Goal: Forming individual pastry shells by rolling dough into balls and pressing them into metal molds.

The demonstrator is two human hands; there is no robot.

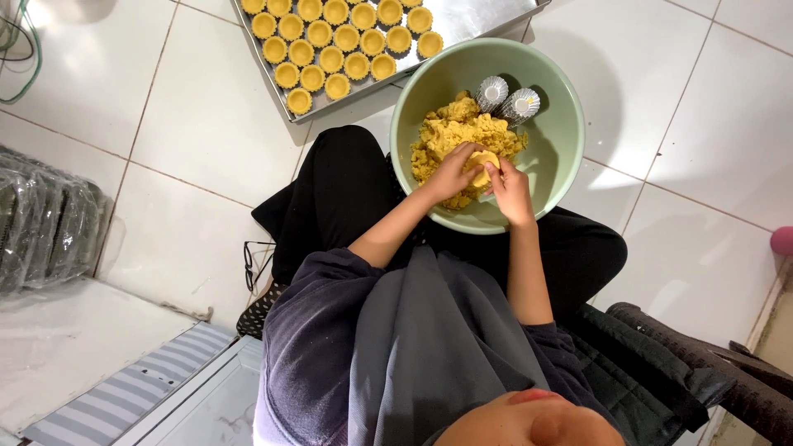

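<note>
A pale green bowl (562, 124) rests on my lap and holds a heap of crumbly yellow dough (450, 132). Two small fluted metal tart moulds (505, 97) lie at the bowl's far side. My left hand (450, 173) and my right hand (512, 192) meet over the bowl. Both are closed around a small round piece of dough (482, 165), thumbs pressing into it. Whether a mould sits under that piece is hidden by my fingers.
A metal baking tray (471, 21) on the white tiled floor ahead carries several rows of dough-lined tart shells (330, 49). Folded spectacles (250, 263) lie on the floor at left. Wrapped plastic packs (45, 223) sit far left, and a dark cushion (661, 347) lies at right.
</note>
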